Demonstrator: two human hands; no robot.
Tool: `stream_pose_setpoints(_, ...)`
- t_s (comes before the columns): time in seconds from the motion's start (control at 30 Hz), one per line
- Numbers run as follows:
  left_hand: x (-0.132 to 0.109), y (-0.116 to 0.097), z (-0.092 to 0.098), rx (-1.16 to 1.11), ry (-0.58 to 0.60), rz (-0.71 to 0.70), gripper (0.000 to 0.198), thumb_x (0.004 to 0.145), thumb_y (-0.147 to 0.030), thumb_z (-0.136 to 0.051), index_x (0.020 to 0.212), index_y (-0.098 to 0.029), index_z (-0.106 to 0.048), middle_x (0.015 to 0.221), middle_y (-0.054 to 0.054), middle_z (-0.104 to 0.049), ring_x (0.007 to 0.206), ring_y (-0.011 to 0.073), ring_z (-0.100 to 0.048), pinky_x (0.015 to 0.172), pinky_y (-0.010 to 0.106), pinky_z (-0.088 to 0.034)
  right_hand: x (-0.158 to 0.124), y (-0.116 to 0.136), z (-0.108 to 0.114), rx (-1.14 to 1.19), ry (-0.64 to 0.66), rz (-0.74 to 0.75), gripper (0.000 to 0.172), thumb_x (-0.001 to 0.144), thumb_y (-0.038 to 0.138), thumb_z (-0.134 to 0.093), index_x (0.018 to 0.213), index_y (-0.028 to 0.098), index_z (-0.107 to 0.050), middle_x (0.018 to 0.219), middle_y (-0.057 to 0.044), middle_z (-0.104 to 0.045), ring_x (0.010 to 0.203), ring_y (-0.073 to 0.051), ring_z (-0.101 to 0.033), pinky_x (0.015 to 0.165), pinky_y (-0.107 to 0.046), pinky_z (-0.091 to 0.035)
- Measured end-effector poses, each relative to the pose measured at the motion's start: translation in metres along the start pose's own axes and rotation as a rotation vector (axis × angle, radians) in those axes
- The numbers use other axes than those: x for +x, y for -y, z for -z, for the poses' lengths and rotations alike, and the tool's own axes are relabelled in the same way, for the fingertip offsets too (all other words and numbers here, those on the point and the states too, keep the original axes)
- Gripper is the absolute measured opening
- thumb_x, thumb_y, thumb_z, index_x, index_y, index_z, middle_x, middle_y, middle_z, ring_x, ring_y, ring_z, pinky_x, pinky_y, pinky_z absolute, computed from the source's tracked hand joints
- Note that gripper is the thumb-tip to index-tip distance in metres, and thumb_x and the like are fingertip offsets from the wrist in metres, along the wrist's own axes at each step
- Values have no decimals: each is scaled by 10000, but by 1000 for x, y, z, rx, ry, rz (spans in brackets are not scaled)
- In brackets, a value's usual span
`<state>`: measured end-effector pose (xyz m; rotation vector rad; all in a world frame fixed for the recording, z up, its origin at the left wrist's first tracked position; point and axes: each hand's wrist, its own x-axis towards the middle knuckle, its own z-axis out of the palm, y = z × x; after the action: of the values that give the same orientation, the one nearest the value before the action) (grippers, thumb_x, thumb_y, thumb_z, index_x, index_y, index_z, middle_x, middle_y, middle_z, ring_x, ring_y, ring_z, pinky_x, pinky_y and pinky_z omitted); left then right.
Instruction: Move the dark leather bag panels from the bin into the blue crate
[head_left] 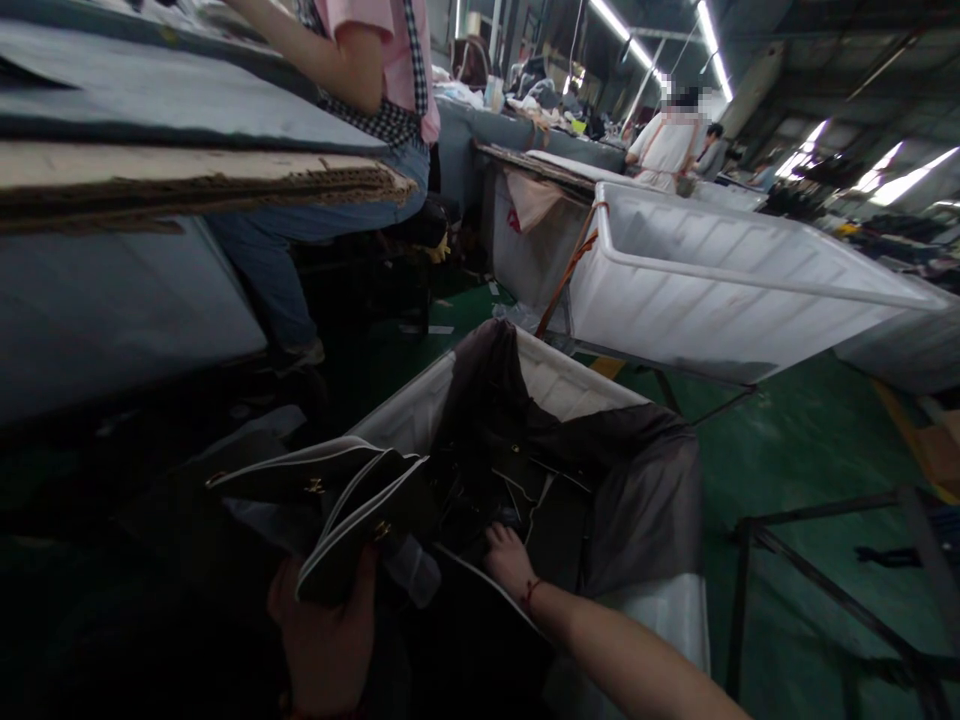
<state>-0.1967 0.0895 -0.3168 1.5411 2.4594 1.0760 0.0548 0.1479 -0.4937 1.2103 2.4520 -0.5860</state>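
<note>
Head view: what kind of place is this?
Probably a garment or leather-goods workshop. Long padded worktables with a seated co-worker, wheeled white bins, strip lights overhead. The left hand holds dark cut pieces; the right hand reaches into a lined bin.

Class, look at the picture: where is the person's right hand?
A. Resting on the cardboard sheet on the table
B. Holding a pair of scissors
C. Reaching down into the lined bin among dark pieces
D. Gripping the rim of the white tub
C: the right hand is down inside the lined bin among dark pieces, while the left hand holds white-edged dark pieces.
</note>
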Motion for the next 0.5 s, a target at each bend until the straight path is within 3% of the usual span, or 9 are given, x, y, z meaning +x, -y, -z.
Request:
stream_pose_setpoints(0.1, -1, 2, -2, -11, 10, -15, 269, 819, -382, -478, 992, -209, -588, 1008, 125, -590, 1179, 363, -455, 979, 656, -366, 17, -21, 21, 92, -16, -285, 385, 906, 259, -365, 1006, 116, -708, 1447, -142, -367, 1383, -325, -210, 1153, -464, -147)
stream_pose_setpoints(0.2, -2, 7, -2, -10, 59, -47, 246, 825, -363, -443, 948, -227, -607, 913, 105, -608, 1123, 366, -487, 950, 684, -363, 30, -37, 26, 144, 63, -385, 415, 907, 269, -330, 1090, 139, -679, 1468, -118, -344, 1394, -326, -191, 1136, -482, -180)
stream_pose_setpoints(0.37, 0, 8, -1, 5, 67, -18, 275, 812, -425, -474, 920, -217, -619, 888, 108, -627, 1045, 365, -537, 937, 666, -403, 37, -56, 30, 148, 148, -304, 398, 901, 302, -344, 1193, 263, -610, 1411, -50, -442, 1343, -304, -310, 1045, -534, -299)
stream_pose_setpoints(0.5, 5, 3, 0, 20, 55, -4, 300, 811, -437, -493, 945, -192, -602, 901, 122, -634, 1051, 367, -554, 951, 656, -417, 32, -46, 33, 69, 108, -317, 383, 864, 174, -346, 1019, 124, -693, 1269, -172, -535, 1089, -307, -543, 968, -495, -352)
